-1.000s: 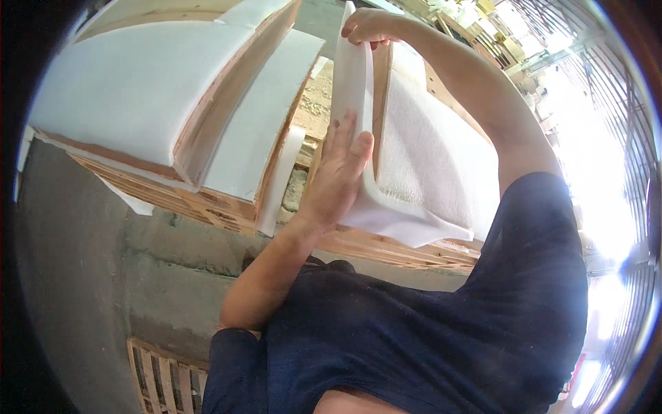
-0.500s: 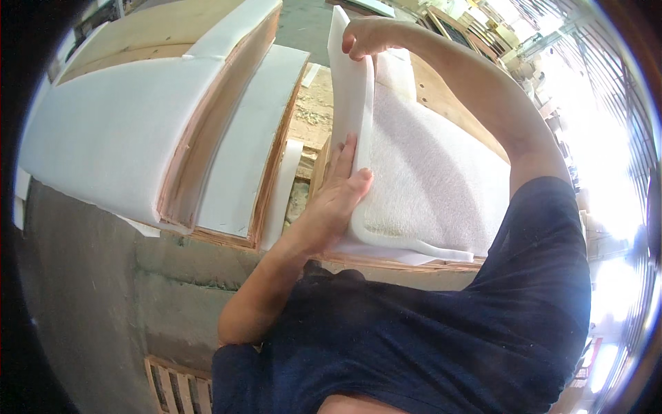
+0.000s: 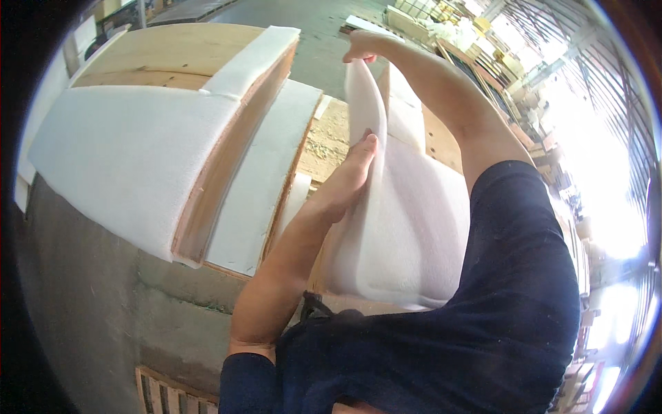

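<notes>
I count one white foam sheet (image 3: 407,234) draped over a wooden frame (image 3: 441,138); my left hand (image 3: 348,183) lies flat against it, my right hand (image 3: 364,47) pinches its top edge. Two foam-padded wooden panels (image 3: 138,152) lean left.

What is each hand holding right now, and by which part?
The right hand pinches the top corner of the white foam sheet, lifting it. The left hand lies flat against the sheet's left edge, pressing rather than gripping.
</notes>
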A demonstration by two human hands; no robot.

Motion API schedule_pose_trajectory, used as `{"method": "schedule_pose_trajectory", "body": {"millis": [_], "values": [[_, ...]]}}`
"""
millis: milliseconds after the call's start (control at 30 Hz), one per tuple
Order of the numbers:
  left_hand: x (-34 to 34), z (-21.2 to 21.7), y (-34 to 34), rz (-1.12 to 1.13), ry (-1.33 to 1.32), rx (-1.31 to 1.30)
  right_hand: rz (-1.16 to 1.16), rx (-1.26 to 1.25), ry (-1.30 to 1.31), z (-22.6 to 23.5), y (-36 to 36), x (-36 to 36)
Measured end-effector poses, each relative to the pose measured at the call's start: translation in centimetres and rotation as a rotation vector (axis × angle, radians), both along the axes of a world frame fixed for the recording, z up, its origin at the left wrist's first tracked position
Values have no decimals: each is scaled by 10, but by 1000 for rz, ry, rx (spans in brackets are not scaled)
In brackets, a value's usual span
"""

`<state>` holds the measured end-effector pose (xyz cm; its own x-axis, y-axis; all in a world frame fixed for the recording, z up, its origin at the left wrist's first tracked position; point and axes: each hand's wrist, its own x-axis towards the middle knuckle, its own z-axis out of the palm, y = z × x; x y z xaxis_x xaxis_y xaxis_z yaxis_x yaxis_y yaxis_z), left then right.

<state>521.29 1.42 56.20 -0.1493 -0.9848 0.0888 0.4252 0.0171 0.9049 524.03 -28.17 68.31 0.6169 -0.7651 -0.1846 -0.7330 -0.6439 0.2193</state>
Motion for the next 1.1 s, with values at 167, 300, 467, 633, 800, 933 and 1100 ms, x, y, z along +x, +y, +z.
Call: {"method": "schedule_pose_trajectory", "body": {"millis": [167,300,467,633,800,933,1100], "values": [[10,-15,-38,213,-80,338,-37,33,-42,10,-31,-5],[14,-29,-60,202,56,428,-114,-19,6,9,-57,-29],[7,-53,-79,322,250,474,-149,92,-73,7,-59,-45],[1,-64,-104,402,189,441,-107,41,-45,8,-64,-53],[1,-49,-115,388,137,470,-76,-94,41,3,-66,-60],[13,-61,-133,460,160,453,100,-172,59,0,-52,-48],[22,-51,-133,584,161,458,92,-194,94,1,-39,-45]]}}
